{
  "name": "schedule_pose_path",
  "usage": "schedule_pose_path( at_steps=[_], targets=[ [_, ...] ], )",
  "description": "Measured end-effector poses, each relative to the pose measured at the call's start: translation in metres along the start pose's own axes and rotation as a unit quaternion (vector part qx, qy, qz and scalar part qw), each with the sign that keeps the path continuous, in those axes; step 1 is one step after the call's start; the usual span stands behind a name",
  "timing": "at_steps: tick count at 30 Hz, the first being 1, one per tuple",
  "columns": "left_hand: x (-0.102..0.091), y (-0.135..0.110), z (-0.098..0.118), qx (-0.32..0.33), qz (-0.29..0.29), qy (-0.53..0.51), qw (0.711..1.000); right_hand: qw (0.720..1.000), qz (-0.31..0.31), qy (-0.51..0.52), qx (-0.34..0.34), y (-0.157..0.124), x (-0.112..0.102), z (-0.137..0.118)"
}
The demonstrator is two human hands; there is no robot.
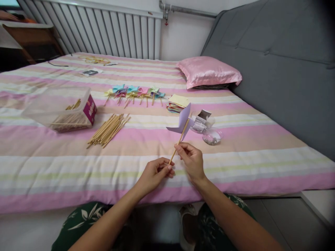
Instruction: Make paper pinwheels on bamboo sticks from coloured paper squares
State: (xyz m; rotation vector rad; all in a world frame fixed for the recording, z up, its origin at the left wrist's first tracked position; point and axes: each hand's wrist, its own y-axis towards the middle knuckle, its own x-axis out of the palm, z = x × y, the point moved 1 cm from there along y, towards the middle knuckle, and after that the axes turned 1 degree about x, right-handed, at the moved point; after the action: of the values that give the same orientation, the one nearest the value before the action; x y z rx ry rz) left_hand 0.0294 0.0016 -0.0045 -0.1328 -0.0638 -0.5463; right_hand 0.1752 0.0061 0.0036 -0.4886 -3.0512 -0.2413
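With left hand and right hand close together, pinches thin wooden stick low down in both, long axis slanting up-right to pale lilac paper pinwheel.

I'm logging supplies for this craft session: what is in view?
pinwheel: one, lavender paper on a wooden stick, held over the bed
finished pinwheels: one row, count unclear, blue, pink and yellow, mid-bed
loose sticks: one pile, tan, left of centre
plastic box: one, clear, holding more sticks, far left
paper squares: one stack, mixed colours, right of the row
small jar: one, clear, behind the held pinwheel
pillow: one, pink, by the headboard
bedsheet: one, pink-striped
left hand: pinches the stick's lower end
right hand: pinches the stick higher up
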Motion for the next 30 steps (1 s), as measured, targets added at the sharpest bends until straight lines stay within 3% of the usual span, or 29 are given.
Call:
schedule_pose_path(
  at_steps=[5, 12, 16, 30],
  targets=[
    [0.0, 0.0, -0.002, 0.007, 0.013, 0.042, 0.999, 1.0, 0.007, 0.016, 0.002, 0.0, 0.0, 0.001],
    [-0.002, 0.002, -0.006, 0.037, 0.038, 0.048, 0.997, 0.985, -0.152, 0.032, 0.074, -0.008, 0.011, 0.002],
    [-0.002, 0.004, -0.008, 0.052, 0.069, 0.074, 0.994, 0.98, -0.182, 0.031, 0.079, -0.013, 0.014, 0.004],
    [-0.007, 0.005, -0.013, 0.067, 0.103, 0.072, 0.99, 0.99, -0.133, 0.019, 0.037, -0.01, 0.014, 0.001]
  ],
)
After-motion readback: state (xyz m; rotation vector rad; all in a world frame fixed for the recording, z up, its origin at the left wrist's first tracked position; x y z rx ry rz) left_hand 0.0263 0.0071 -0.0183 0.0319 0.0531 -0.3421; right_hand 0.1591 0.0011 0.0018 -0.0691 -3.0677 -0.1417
